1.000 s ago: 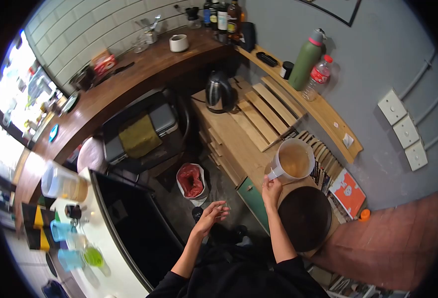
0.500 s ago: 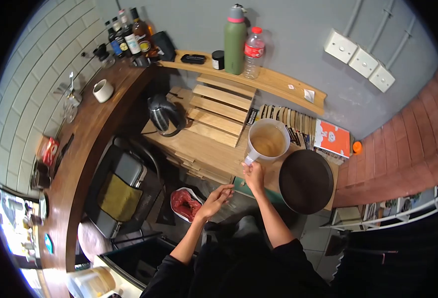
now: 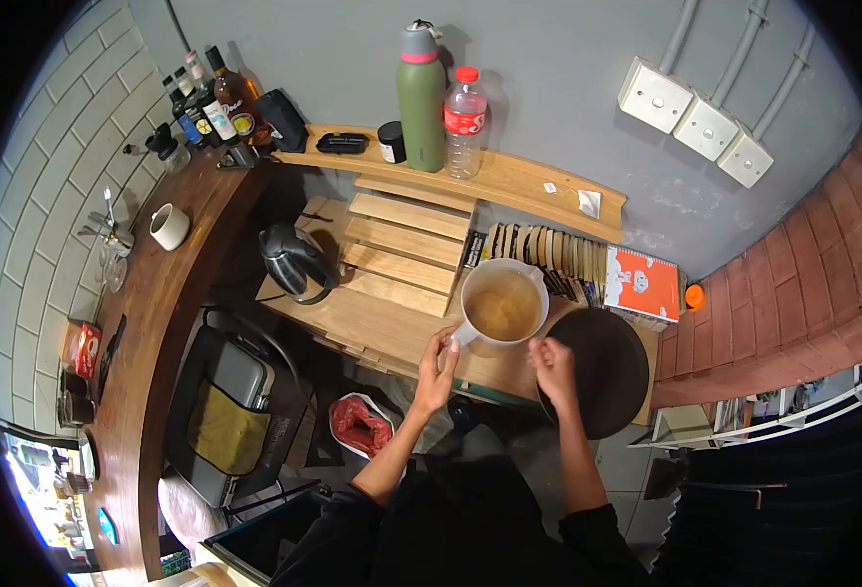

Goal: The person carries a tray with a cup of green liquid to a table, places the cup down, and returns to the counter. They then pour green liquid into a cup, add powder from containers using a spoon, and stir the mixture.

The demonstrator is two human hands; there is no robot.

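Note:
My left hand [image 3: 436, 375] grips the handle of a translucent plastic measuring jug [image 3: 538, 284], thumb and fingers closed around it. Murky, yellowish-brown liquid fills part of the jug, which is upright above the wooden desk. To the right of the jug is my right hand [image 3: 554, 372], raised over the edge of a dark round tray [image 3: 607, 382]. Nothing shows in it; its fingers are loosely bent, slightly blurred and apart from the jug.
Behind the jug stand a row of books [image 3: 548, 249] and a slatted wooden rack [image 3: 401, 240]. An electric kettle [image 3: 296, 262] sits to the left. The wall shelf [image 3: 519, 191] bears a green flask [image 3: 421, 112] and a plastic bottle [image 3: 464, 122]. Below is a red-lined bin [image 3: 360, 426].
The jug's handle has passed from my right hand to my left. My right hand has moved away rightward, towards the dark tray. The camera view has shifted slightly.

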